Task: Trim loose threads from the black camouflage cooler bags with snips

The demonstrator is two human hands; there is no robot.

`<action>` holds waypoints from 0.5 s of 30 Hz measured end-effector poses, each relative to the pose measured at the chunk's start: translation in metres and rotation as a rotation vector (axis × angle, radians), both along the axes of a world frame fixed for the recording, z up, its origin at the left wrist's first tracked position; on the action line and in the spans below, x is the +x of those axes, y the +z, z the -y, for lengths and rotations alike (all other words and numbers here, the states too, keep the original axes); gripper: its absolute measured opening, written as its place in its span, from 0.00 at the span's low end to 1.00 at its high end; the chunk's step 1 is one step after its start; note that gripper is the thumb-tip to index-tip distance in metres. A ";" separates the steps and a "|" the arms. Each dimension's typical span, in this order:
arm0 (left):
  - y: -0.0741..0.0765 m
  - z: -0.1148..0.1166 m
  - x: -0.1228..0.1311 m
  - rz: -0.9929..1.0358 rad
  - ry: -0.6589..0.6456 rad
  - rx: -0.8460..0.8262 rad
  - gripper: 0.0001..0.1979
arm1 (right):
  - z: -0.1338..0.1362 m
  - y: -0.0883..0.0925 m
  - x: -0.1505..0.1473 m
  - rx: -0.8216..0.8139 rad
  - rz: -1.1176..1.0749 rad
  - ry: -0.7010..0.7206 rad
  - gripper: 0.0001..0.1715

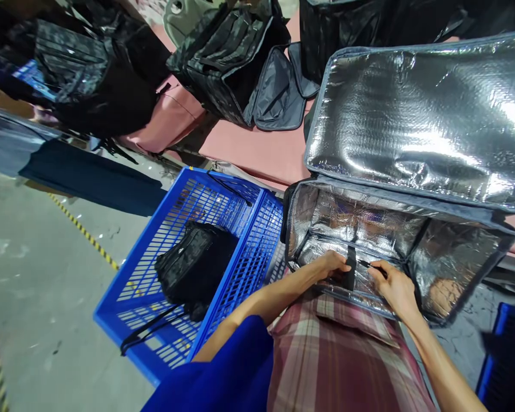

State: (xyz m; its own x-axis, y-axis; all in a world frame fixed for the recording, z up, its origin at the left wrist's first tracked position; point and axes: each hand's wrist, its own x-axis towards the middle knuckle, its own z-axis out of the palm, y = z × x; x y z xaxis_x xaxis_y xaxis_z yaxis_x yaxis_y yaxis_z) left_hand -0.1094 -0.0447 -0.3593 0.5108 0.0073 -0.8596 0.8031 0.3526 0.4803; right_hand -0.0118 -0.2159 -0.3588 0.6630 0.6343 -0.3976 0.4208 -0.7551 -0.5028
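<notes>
- The foil-lined bag (390, 223) lies open at centre right of the frame, lid thrown back.
- Left hand (326, 266): grip closed on a black strap (350, 269) at the bag's near wall.
- Right hand (392, 285): grip pinched on a thin dark tool (364, 264), tip just beside the strap.
- Lower left, a blue crate (257, 240) holds a black bag (197, 266).
- A pink tabletop (257, 151) lies behind.

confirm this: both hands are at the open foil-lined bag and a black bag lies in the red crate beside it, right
One slip: the crate is blue, not red, as the head view shows. The rest stands: the left hand and right hand are at the open foil-lined bag, and a black bag lies in the crate beside it.
</notes>
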 end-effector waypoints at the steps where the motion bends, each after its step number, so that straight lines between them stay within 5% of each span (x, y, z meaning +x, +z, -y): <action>1: 0.002 0.000 0.001 -0.009 -0.012 0.014 0.08 | 0.000 -0.001 0.000 0.011 -0.006 -0.006 0.18; 6: 0.016 0.000 0.002 -0.041 -0.098 0.185 0.08 | 0.000 -0.010 0.002 0.060 -0.055 -0.098 0.23; 9: 0.029 0.014 -0.004 -0.016 -0.135 0.452 0.06 | 0.002 -0.018 0.005 0.117 -0.125 -0.169 0.25; 13: 0.041 0.046 -0.013 0.042 -0.522 0.979 0.20 | 0.003 -0.027 0.005 0.183 -0.191 -0.211 0.27; 15: 0.040 0.054 -0.014 0.041 -0.623 0.975 0.22 | 0.004 -0.028 0.005 0.197 -0.197 -0.229 0.27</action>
